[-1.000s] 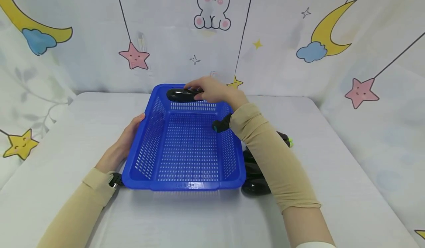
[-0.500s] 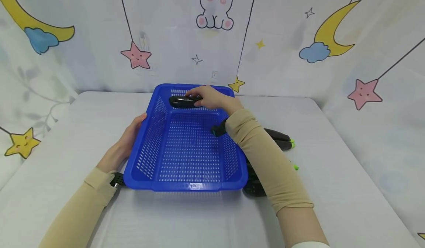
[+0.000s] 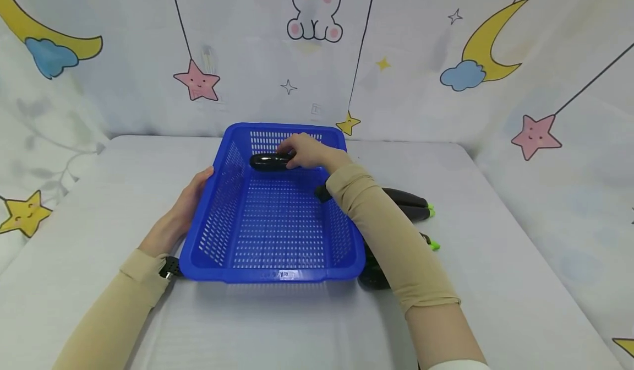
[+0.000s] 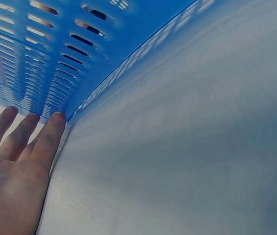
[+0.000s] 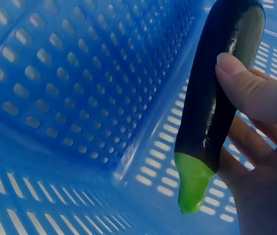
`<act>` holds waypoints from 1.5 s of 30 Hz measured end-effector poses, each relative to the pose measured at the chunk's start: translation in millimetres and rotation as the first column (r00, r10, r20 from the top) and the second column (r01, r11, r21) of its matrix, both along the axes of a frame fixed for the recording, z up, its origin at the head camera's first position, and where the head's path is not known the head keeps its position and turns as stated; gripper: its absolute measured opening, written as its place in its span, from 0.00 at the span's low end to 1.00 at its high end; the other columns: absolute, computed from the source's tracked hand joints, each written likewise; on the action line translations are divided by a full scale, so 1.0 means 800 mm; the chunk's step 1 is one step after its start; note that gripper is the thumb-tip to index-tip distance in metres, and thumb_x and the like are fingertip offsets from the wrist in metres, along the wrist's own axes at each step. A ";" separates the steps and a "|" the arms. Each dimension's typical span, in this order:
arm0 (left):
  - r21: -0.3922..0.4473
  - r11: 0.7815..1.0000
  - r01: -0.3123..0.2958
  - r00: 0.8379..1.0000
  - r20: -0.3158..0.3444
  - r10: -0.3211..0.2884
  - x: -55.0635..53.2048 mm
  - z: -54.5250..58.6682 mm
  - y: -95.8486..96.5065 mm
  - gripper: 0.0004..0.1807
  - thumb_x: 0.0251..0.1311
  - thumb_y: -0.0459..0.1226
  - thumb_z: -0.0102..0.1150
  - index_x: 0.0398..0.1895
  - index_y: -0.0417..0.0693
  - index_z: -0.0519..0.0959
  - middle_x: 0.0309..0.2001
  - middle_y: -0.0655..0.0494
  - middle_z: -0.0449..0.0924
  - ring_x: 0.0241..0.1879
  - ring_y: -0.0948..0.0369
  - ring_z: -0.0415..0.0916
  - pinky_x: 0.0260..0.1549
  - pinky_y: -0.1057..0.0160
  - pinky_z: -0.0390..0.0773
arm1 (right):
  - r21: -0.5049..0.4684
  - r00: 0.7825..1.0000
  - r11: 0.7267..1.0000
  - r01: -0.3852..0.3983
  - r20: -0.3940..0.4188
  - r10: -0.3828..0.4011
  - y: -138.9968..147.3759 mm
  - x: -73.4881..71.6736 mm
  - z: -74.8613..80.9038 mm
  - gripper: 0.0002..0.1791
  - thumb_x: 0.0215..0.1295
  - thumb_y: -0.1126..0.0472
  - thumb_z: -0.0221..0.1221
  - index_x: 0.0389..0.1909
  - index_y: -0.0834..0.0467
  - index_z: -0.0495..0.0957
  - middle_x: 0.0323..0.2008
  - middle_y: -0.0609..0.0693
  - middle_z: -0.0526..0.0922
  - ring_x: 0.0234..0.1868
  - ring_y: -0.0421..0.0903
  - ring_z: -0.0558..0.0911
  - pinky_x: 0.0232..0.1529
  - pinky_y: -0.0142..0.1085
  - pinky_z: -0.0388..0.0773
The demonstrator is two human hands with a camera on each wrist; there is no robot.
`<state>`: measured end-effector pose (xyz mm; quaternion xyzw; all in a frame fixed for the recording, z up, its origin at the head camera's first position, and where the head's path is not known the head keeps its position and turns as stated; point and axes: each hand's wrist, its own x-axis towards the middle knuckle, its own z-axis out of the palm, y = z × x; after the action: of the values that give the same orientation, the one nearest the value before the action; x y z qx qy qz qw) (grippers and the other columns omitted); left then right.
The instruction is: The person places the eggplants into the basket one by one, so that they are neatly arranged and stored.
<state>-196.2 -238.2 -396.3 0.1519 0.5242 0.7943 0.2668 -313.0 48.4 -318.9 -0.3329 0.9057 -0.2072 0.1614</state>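
Note:
In the head view a dark, glossy eggplant [image 3: 269, 162] lies level near the far end inside a blue plastic basket [image 3: 292, 275]. My right hand [image 3: 309, 152] grips it from above. Seen from the right wrist, the thumb presses one side of the eggplant [image 5: 212, 98], the fingers lie behind it, and its green stem end hangs free. At the basket's left side is my left hand [image 3: 185, 205]. The left wrist view shows that hand [image 4: 18, 176] with straight fingers, their tips against the slotted wall.
Several more eggplants [image 3: 406, 197] lie on the white table [image 3: 495, 282] right of the basket, partly hidden by my right forearm. Black straps sit at both wrists. A curtain [image 3: 396, 45] printed with stars and moons hangs behind the table.
My right hand has lowered the eggplant from rim height down into the far end of the basket. The left hand stays at the basket's left side.

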 end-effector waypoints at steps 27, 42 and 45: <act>-0.099 0.994 -0.041 0.999 -0.028 0.039 -0.004 -0.006 -0.005 0.31 0.73 0.61 0.32 0.70 0.54 0.57 0.48 0.56 0.80 0.41 0.64 0.81 0.37 0.65 0.82 | 0.143 0.998 0.989 0.030 -0.053 -0.022 -0.007 0.001 -0.009 0.24 0.61 0.68 0.67 0.60 0.59 0.78 0.56 0.55 0.82 0.58 0.50 0.78 0.64 0.43 0.72; -0.121 0.991 -0.058 0.998 -0.039 0.054 -0.006 -0.007 -0.005 0.30 0.73 0.61 0.32 0.70 0.57 0.57 0.49 0.56 0.78 0.42 0.64 0.80 0.38 0.66 0.81 | 0.093 0.997 0.995 0.021 -0.078 -0.014 -0.006 0.001 -0.006 0.16 0.65 0.67 0.65 0.54 0.61 0.81 0.51 0.56 0.84 0.54 0.50 0.80 0.60 0.42 0.74; -0.136 0.989 -0.065 0.997 -0.040 0.060 -0.006 -0.007 -0.005 0.30 0.73 0.61 0.31 0.69 0.57 0.57 0.49 0.56 0.78 0.41 0.64 0.80 0.37 0.65 0.82 | 0.094 0.996 0.995 0.017 -0.090 -0.009 -0.006 0.001 -0.006 0.15 0.66 0.67 0.64 0.52 0.61 0.82 0.49 0.55 0.85 0.53 0.49 0.81 0.59 0.42 0.75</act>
<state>-200.7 -242.2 -401.5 0.1308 0.5867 0.7616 0.2422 -312.2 43.8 -323.3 -0.3278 0.9229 -0.1498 0.1350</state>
